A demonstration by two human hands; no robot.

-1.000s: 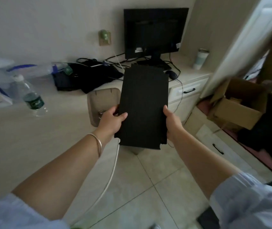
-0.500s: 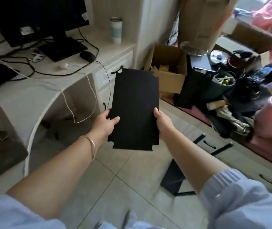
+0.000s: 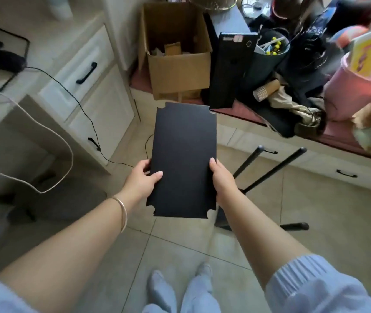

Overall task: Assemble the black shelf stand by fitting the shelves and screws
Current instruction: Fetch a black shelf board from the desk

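— Since a moment ago our view has swung off the desk and down to the floor, and the flat black rectangular shelf board with notched corners [image 3: 183, 160] has come along with us, held out in front at about the same tilt.

— How do we have hold of it?

— Our left hand [image 3: 142, 180] pinches the left long edge, thumb on top and fingers beneath. Our right hand [image 3: 223, 179] clamps the right long edge, thumb tip on the face. Both are closed on the board, which hangs in the air above the tiled floor, touching nothing else.

— And the stand?

— A black metal frame of thin tubular legs [image 3: 268, 175] lies tipped on the tiles just beyond our right wrist, partly hidden by the arm. We cannot tell whether any shelf is already fitted to it.

— So how far along are we?

— Early, we judge. This shelf is not yet seated, and no screws show anywhere in view. Fitting the notches to the legs and fastening remain.
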